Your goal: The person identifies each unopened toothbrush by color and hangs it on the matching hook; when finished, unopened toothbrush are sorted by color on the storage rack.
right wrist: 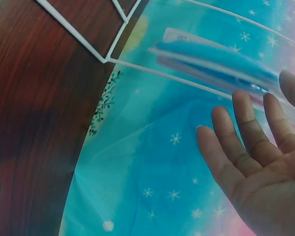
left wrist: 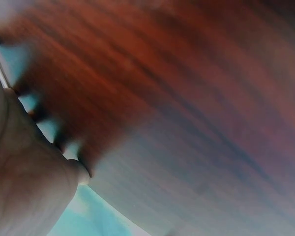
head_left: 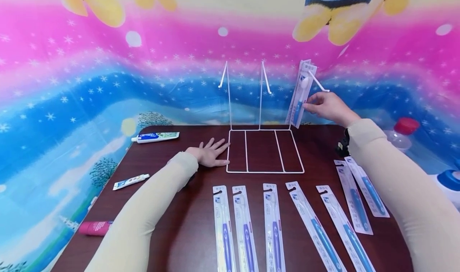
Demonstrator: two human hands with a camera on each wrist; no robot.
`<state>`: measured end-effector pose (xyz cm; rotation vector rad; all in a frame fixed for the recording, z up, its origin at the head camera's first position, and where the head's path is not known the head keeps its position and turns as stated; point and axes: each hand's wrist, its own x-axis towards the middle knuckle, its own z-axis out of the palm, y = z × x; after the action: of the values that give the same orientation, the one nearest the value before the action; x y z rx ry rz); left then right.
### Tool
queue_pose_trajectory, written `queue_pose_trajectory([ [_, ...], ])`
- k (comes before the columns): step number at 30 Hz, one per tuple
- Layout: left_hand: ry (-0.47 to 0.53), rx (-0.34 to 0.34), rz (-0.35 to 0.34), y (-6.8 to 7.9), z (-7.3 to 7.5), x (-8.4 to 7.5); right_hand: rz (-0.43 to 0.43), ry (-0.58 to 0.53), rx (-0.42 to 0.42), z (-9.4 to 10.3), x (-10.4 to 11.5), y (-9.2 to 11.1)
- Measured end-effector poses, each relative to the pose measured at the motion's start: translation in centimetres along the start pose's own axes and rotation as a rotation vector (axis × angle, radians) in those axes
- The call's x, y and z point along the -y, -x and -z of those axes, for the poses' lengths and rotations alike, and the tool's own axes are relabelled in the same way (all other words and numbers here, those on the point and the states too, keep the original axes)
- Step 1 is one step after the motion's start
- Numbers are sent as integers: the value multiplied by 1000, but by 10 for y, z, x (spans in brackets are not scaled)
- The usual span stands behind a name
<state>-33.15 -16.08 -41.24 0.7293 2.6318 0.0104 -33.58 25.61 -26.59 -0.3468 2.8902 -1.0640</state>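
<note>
A white wire rack (head_left: 266,172) stands at the back of the table, with hooks at the top of its uprights. On the right hook hang packaged toothbrushes, one behind another; the front toothbrush pack (head_left: 304,86) has a blue handle. My right hand (head_left: 328,106) pinches this pack's right edge between thumb and forefinger, its other fingers loosely bent in the right wrist view. My left hand (head_left: 210,154) lies flat on the table with fingers spread, fingertips right at the left side of the rack's base. The left wrist view shows mostly blurred tabletop beside its palm.
Nearer me lie several packaged toothbrushes, purple ones (head_left: 226,240) and blue ones (head_left: 325,242). Toothpaste tubes (head_left: 158,137) and a pink tube (head_left: 95,228) lie along the left edge. A red-capped bottle (head_left: 404,130) stands at right. A patterned cloth (head_left: 172,80) hangs behind.
</note>
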Motion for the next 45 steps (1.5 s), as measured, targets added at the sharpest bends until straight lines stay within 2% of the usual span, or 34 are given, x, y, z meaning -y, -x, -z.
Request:
queue_pose_trajectory([
  [5, 1, -3, -4, -1, -2, 1, -28, 32, -2, 4, -8, 17],
  [12, 5, -8, -9, -3, -3, 2, -81, 20, 11, 5, -36, 60],
  [18, -6, -14, -9, -1, 0, 2, -121, 241, -46, -7, -76, 102],
  [25, -4, 6, 6, -10, -3, 7, -203, 434, 7, -18, -102, 139],
  [32, -21, -5, -19, -1, 0, 0, -268, 419, 125, -28, -117, 150],
  [41, -15, -21, -29, -1, -1, 1, -306, 414, 139, -32, -125, 149],
  [45, -20, -19, -29, -2, 0, 1, -374, 318, 146, -31, -130, 149],
])
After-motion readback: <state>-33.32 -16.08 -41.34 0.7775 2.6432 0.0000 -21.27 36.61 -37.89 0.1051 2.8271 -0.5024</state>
